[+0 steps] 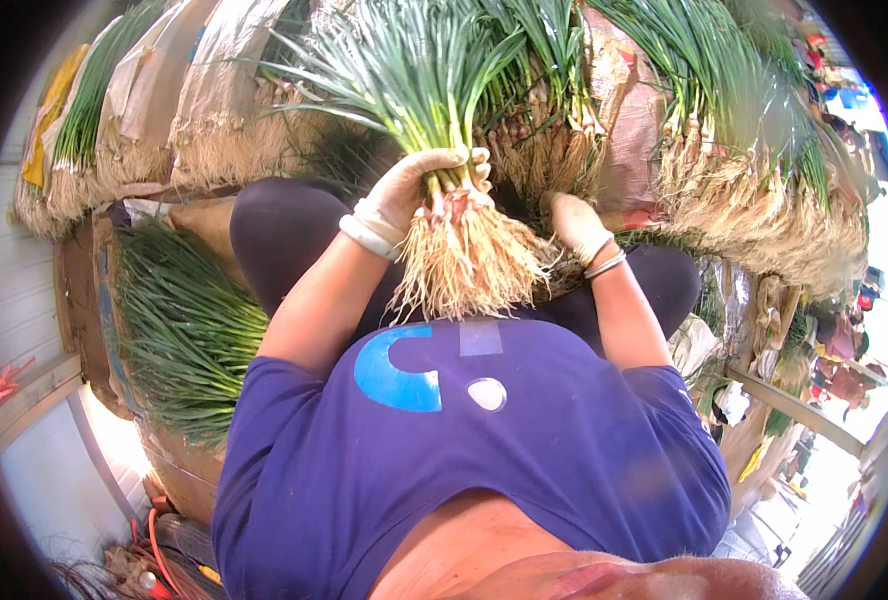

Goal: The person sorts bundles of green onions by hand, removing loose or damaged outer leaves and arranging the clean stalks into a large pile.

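Observation:
My left hand (pixel 404 190), in a pale glove, is closed around a bunch of green onions (pixel 456 180). Its long leaves fan upward and away from me, and its tan roots (pixel 469 262) hang toward my chest. My right hand (pixel 576 225), gloved too, is just right of those roots, by the lower edge of a loose heap of green onions (pixel 544 150). The fingers of that hand point away and are mostly hidden, so whether they hold anything cannot be told.
Bundled green onions wrapped in pale sacking (pixel 219 85) line the far left. More green onions (pixel 734 150) are laid in a row at right, roots toward me. A leafy pile (pixel 184 335) lies beside my left arm. My bent knees (pixel 282 235) flank the work.

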Demonstrator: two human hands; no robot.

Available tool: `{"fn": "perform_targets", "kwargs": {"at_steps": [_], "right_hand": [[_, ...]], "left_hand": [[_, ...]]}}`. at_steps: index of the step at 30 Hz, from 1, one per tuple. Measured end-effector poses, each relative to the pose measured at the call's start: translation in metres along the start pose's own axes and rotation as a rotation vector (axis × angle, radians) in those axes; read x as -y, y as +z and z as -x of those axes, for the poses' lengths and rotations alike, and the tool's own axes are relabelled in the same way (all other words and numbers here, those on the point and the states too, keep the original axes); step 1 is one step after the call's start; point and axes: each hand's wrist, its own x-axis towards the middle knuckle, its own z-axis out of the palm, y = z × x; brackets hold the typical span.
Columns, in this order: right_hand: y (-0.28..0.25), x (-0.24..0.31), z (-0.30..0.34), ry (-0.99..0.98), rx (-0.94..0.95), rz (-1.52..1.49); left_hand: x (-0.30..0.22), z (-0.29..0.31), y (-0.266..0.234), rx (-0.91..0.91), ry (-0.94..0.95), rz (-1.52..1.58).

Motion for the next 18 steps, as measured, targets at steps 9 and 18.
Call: {"fn": "perform_targets", "kwargs": {"at_steps": [9, 18], "right_hand": [[-0.063, -0.021, -0.144, 0.407, -0.183, -0.208], [-0.040, 0.060, -0.056, 0.061, -0.656, -0.619]], "left_hand": [[-0.032, 0.052, 0.073, 0.162, 0.367, -0.010], [-0.022, 0.020, 0.010, 0.019, 0.246, -0.006]]}}
